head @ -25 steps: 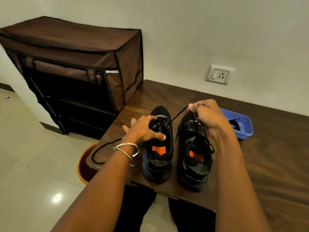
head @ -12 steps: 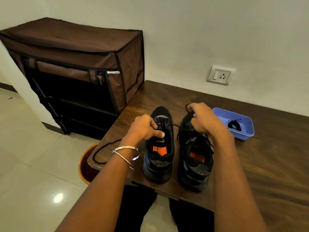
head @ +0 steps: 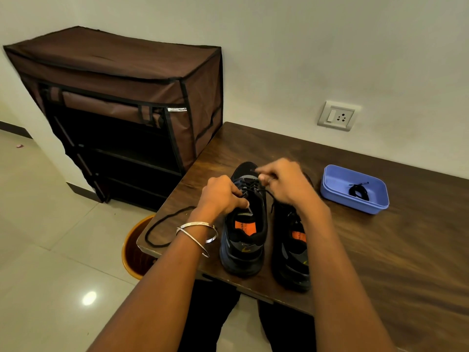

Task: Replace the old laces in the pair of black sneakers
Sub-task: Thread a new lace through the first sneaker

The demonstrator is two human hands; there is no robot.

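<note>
brown fabric shoe rack (head: 132, 102): against the wall, left of the desk (head: 380, 250), front flap rolled up | orange bin (head: 132, 252): on the tiled floor (head: 50, 224), partly under the desk's left corner | wall socket (head: 336, 116): white, above the desk's far edge

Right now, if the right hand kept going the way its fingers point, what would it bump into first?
The right hand points left across the left sneaker, pinching its lace. Going straight on, it would probably meet the left hand first, though depth is hard to judge.
</note>
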